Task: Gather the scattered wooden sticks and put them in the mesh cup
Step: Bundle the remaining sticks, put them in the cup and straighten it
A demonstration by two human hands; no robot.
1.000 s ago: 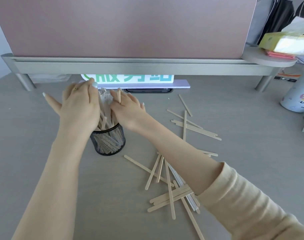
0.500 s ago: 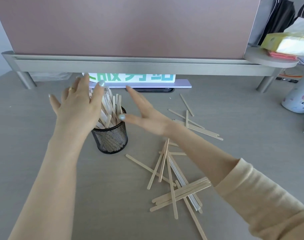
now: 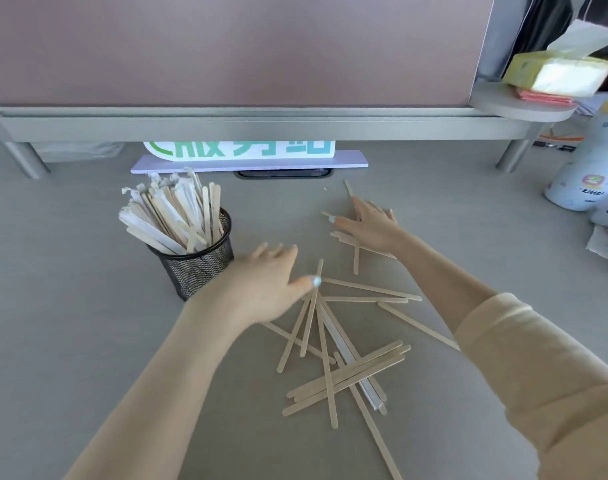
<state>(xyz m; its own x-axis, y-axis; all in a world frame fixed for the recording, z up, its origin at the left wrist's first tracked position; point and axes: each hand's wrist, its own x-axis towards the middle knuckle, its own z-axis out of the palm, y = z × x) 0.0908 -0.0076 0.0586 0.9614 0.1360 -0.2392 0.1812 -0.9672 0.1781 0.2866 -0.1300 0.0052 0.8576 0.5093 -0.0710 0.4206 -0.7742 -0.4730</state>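
Observation:
A black mesh cup (image 3: pixel 198 263) stands left of centre on the grey desk, stuffed with wooden sticks (image 3: pixel 172 213) that lean to the left, some in white paper wrappers. Several loose wooden sticks (image 3: pixel 344 368) lie crossed in a pile to the cup's right. My left hand (image 3: pixel 264 282) hovers open just right of the cup, thumb at the near pile's top. My right hand (image 3: pixel 372 225) lies flat, fingers spread, on a smaller cluster of sticks (image 3: pixel 356 251) farther back; it grips nothing that I can see.
A pink partition on a metal rail (image 3: pixel 247 124) closes the back. Under it sits a white sign with green letters (image 3: pixel 240 148). A tissue pack (image 3: pixel 559 74) rests on a round shelf, and white bottles (image 3: pixel 586 168) stand at the right edge.
Both hands have left the cup. My left hand moved right and nearer, to the near pile. My right hand swung right and now rests on the far cluster.

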